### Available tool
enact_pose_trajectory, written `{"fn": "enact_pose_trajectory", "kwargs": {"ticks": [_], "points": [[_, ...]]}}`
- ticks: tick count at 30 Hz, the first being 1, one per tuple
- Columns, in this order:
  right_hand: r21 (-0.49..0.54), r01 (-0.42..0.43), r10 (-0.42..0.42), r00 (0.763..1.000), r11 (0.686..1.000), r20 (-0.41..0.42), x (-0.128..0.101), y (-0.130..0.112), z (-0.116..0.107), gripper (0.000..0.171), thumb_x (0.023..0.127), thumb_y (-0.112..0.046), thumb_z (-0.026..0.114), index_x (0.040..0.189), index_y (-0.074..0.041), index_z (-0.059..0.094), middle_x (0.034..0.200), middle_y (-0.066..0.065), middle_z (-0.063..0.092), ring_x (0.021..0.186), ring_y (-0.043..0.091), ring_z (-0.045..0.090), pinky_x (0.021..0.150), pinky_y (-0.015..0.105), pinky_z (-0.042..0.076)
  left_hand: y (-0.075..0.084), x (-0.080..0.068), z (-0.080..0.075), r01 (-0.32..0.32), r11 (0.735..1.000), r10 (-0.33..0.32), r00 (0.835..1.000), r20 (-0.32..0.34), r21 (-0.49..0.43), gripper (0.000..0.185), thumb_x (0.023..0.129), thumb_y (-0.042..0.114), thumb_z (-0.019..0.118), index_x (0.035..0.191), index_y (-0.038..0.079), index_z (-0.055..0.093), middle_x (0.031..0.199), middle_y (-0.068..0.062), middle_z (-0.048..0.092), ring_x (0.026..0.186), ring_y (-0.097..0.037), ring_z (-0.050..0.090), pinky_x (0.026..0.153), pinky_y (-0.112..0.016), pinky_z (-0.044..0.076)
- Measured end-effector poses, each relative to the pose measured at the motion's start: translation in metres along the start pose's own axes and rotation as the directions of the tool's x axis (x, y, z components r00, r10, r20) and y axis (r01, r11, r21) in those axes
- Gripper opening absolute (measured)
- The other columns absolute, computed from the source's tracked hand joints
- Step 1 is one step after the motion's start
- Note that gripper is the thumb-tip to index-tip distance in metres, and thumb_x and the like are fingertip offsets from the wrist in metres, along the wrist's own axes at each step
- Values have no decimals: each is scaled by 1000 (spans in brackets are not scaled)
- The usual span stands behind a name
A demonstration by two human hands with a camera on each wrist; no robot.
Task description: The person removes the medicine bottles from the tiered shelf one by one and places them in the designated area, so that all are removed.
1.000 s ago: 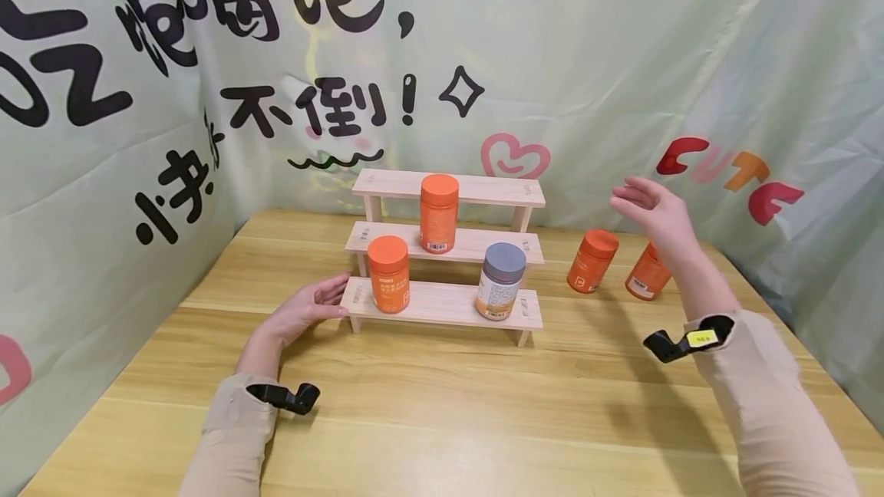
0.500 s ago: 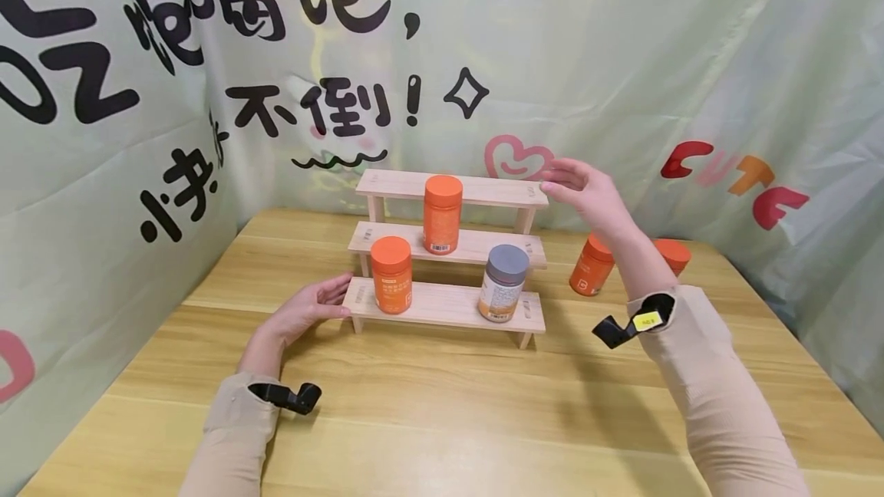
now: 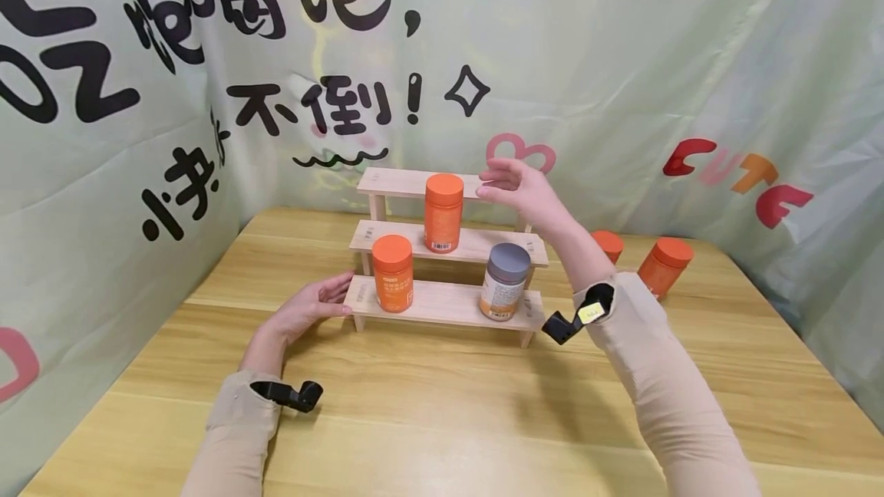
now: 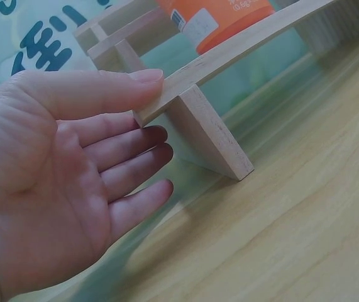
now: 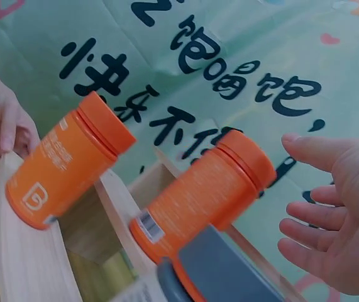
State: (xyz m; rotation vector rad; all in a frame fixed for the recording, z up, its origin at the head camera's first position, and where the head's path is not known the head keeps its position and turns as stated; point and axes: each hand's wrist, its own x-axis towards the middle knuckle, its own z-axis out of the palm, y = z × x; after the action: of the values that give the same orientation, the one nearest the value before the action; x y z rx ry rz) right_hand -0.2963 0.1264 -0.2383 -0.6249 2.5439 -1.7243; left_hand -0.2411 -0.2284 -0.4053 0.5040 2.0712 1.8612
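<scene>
Here, uppermost bottle (image 3: 443, 219), near right grip (image 3: 523, 194)

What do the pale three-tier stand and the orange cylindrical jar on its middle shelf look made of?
The pale three-tier stand looks like matte, probably unvarnished wood, given its faint grain. The orange cylindrical jar is probably satin plastic: smooth, evenly coloured lid.

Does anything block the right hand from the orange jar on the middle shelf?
Nothing visible stands between the right hand and the orange jar. The gray-lidded jar sits lower, on the bottom shelf.
</scene>
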Motion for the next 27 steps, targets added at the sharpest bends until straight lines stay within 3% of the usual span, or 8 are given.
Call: {"fn": "enact_pose_trajectory", "kwargs": {"ticks": [12,27], "points": [[-14,-32,33,996,999,81,15,3,34,65,83,-16,69,137,0,38,127,16,52,115,28,50,99,37,42,-1,1,-1,7,1000,-7,1000,0,-8,86,81,9,68,144,-9,11,150,-25,10,136,-40,13,111,-46,13],[-102,-19,24,999,995,47,18,8,48,59,82,-19,70,133,-3,44,121,11,54,107,26,50,91,36,46,0,1,-1,2,1000,-2,1000,3,-8,85,81,7,67,143,-11,11,149,-27,9,136,-41,13,111,-47,13]]}}
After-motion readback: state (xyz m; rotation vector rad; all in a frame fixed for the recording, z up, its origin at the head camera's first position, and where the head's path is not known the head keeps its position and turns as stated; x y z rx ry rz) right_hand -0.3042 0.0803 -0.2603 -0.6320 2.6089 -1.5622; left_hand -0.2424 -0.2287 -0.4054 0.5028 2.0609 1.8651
